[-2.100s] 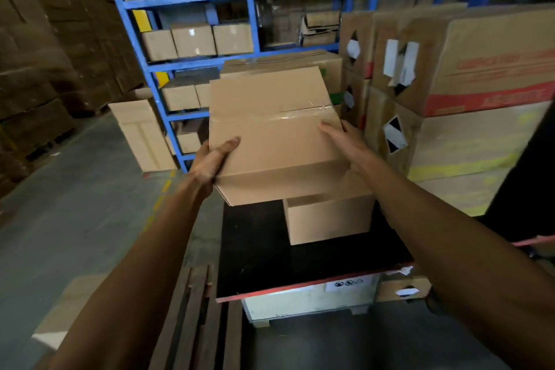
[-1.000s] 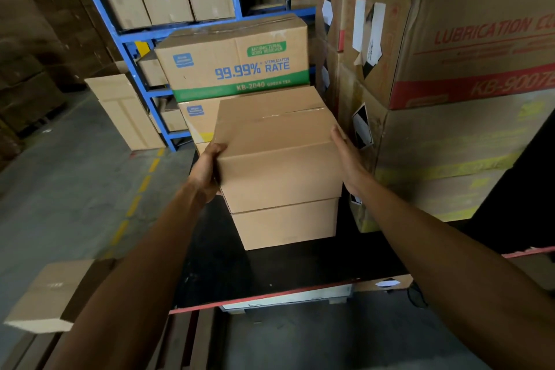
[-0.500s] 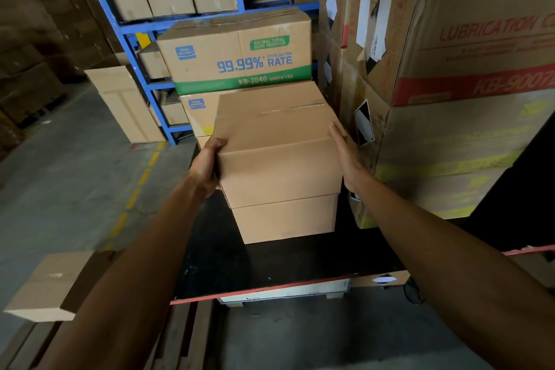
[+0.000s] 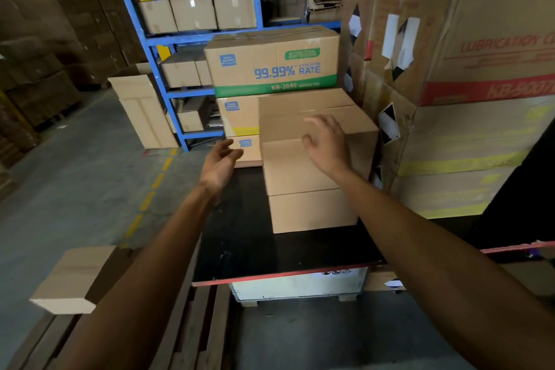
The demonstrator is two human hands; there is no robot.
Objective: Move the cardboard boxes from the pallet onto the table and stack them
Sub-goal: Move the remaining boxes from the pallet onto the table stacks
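Two plain brown cardboard boxes [image 4: 312,159] are seen stacked at twelve o'clock on the black tabletop [image 4: 240,249]; both grips, left hand [image 4: 220,164] and right hand [image 4: 327,144], released. Edges should be checked flush.

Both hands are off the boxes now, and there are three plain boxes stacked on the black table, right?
Not three: the head view shows two plain boxes, the top box on the bottom box, on the table. The left hand and right hand are indeed off them.

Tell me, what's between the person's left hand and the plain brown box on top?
Nothing. In the head view, the left hand hangs apart from the plain brown top box; only black tabletop shows below.
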